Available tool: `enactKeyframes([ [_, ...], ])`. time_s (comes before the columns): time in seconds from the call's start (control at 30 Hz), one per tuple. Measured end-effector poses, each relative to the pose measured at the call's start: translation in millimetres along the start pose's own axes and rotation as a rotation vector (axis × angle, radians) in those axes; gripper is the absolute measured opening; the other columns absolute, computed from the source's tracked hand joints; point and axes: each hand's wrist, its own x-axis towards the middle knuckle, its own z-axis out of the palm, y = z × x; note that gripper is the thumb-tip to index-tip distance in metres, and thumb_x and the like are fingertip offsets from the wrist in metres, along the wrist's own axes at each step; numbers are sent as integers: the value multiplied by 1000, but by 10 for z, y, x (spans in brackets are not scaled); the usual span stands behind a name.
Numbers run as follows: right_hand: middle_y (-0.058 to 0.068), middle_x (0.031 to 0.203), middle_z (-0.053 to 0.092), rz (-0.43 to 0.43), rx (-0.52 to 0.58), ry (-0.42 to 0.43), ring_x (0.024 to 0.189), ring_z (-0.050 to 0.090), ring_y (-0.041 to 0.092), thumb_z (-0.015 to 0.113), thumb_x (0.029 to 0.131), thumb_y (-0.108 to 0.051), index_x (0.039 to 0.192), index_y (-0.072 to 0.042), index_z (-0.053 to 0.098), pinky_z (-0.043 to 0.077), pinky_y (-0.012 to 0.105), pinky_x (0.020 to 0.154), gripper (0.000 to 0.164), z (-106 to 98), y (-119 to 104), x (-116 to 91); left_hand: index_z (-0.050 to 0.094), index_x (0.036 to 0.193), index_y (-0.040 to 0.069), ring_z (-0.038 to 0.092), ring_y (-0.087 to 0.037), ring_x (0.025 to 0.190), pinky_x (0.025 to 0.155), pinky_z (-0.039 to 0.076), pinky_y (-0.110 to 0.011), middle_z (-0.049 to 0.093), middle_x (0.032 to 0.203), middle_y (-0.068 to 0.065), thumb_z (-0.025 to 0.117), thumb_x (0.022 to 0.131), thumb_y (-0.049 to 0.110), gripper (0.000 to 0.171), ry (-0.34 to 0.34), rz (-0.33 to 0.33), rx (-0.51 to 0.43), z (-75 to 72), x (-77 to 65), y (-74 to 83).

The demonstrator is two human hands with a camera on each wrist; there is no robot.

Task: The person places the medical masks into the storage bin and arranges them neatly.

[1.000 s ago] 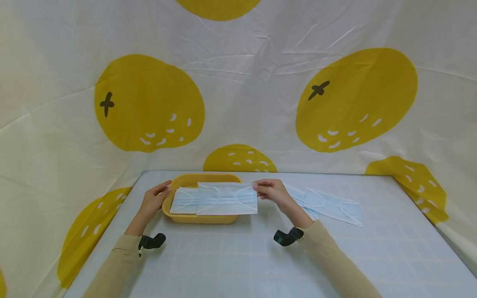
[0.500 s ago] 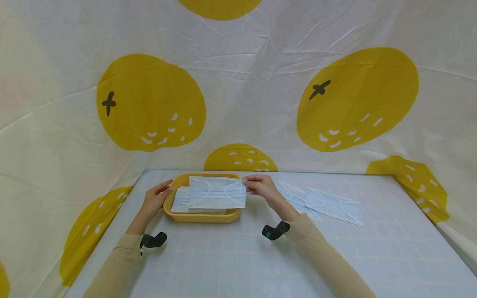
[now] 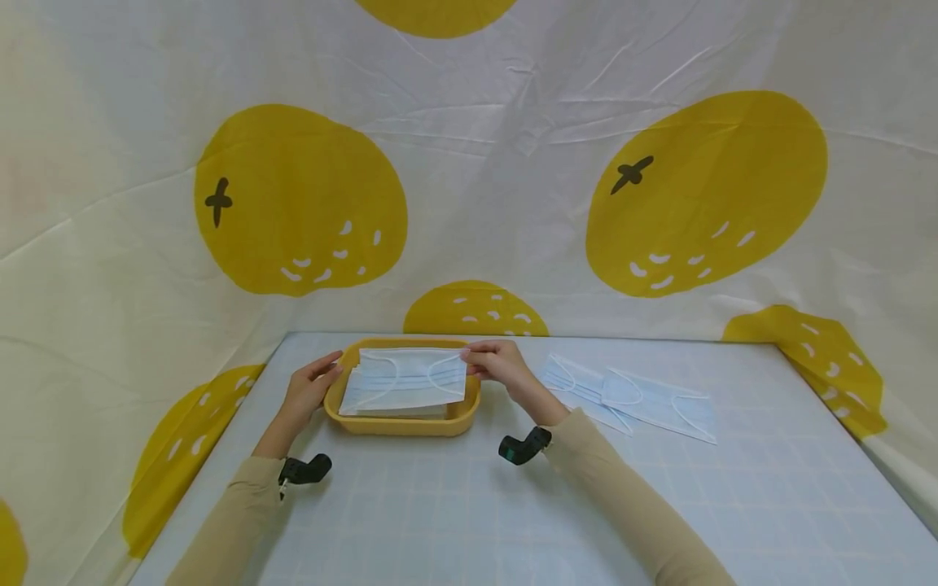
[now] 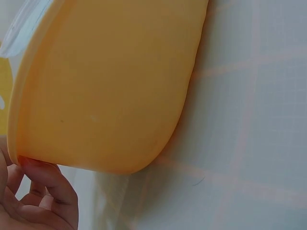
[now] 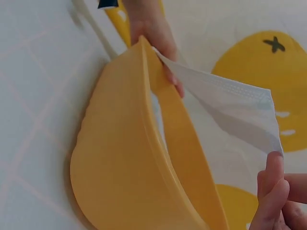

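A yellow oval plastic tub point(image 3: 410, 427) stands toward the back of the table, with face masks inside it. My left hand point(image 3: 302, 397) grips the tub's left end; the left wrist view shows fingers and thumb point(image 4: 53, 179) at its rim. A pale blue pleated face mask point(image 3: 410, 381) with white ear loops hangs over the tub's opening. Thumb and fingertips of my right hand point(image 3: 501, 364) pinch its right end. In the right wrist view that end of the mask point(image 5: 240, 108) is raised above the rim, sloping down toward the tub's far end.
To the right, several more face masks point(image 3: 659, 403) lie overlapping on the pale checked table point(image 3: 469, 513). Behind the table hangs a white cloth point(image 3: 498, 195) printed with yellow fruit. Each wrist carries a small black camera point(image 3: 526, 447).
My right hand has carried the mask leftward until it lies over the masks in the tub. The left hand keeps its hold on the tub.
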Motion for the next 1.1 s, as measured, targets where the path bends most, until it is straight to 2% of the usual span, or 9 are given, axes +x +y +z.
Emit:
enactKeyframes([
  [0.37,3,75,70,9,0,12,60,62,7,68,89,-18,108,0,70,52,16,58,27,127,-39,68,42,146,16,50,-22,109,67,51,-15,45,141,-17,52,100,29,49,3,9,3,-5,22,8],
  [0.77,1,73,70,25,-32,-24,64,65,12,68,89,-20,106,-1,72,54,17,60,25,224,-38,99,44,145,14,52,-11,96,64,51,-16,47,136,-16,53,99,28,49,-7,35,1,-23,-20,0],
  [0.93,1,74,70,39,-42,-24,78,70,22,68,89,-21,105,-2,72,56,21,66,25,276,-56,107,44,145,13,51,-15,100,64,51,-16,46,137,-16,53,99,28,49,-8,41,-9,-18,-17,4],
  [1.1,2,73,70,45,-33,-22,70,69,15,69,88,-19,105,-1,72,57,27,73,24,320,-45,128,44,145,14,50,-11,94,63,51,-17,46,136,-16,52,99,28,49,-2,38,-5,-23,-18,-6],
])
